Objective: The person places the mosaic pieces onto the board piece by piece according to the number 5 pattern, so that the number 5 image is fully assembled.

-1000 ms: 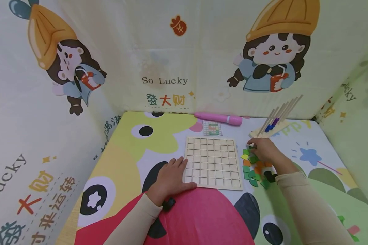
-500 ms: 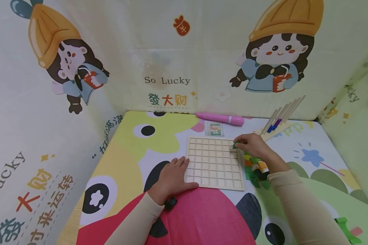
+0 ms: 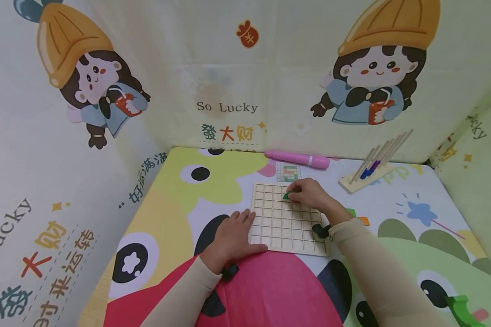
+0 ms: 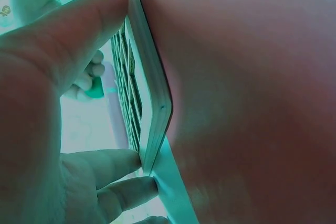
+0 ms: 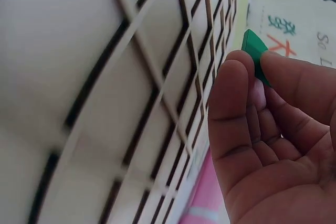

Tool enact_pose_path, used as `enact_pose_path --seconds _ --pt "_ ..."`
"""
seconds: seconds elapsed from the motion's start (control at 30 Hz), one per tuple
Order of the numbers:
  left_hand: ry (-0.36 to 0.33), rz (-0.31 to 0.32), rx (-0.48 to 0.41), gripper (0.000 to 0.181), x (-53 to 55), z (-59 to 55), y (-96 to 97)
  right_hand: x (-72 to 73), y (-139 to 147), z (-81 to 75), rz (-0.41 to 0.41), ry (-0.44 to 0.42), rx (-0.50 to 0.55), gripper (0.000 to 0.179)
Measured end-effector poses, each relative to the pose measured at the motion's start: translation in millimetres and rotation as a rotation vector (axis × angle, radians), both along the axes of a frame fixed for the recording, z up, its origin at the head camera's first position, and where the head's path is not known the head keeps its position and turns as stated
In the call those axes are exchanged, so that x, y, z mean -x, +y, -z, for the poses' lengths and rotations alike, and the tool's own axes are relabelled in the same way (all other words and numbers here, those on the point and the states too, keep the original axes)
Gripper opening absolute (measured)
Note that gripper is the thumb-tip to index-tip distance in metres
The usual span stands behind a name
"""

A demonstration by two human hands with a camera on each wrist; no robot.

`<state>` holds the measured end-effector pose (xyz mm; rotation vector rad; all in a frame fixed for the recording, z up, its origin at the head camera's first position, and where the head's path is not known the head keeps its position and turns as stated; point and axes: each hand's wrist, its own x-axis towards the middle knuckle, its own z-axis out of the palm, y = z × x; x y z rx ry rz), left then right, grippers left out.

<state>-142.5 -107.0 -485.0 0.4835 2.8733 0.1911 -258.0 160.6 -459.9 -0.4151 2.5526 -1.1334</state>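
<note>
A square wooden board (image 3: pixel 286 227) with a raised grid lies in front of me. My left hand (image 3: pixel 231 236) rests at its near left corner, fingers against the left side and thumb (image 4: pixel 89 19) along the near edge. Above the far part of the grid, my right hand (image 3: pixel 311 195) pinches a small green tile (image 5: pixel 254 48) between thumb and fingertips. In the right wrist view that tile stands tilted, held off the grid cells. Loose tiles, a green tile (image 3: pixel 352 212) and an orange tile (image 3: pixel 364 221) among them, show beyond the right sleeve, which hides the others.
Behind the board lies a small pattern card (image 3: pixel 288 173), with a pink pen-shaped object (image 3: pixel 298 159) farther back. A wooden stand (image 3: pixel 353 185) with upright sticks and blue and purple pieces is at the back right. A printed cloth (image 3: pixel 225 72) hangs behind the table.
My right hand has come from the tile pile leftward to over the board, bringing a green tile. The left hand keeps its place at the board's corner.
</note>
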Motion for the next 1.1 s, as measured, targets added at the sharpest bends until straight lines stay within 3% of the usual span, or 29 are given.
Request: enact_pose_path --seconds 0.47,1.1 --pt "0.018 0.01 0.011 0.104 -1.4 1.5 2.4 14.2 -28 11.7 -0.036 0.097 -0.148 0.01" --pt "0.019 0.01 0.046 0.106 2.1 4.1 0.3 15.2 -47 11.4 -0.09 0.213 -0.315 0.011"
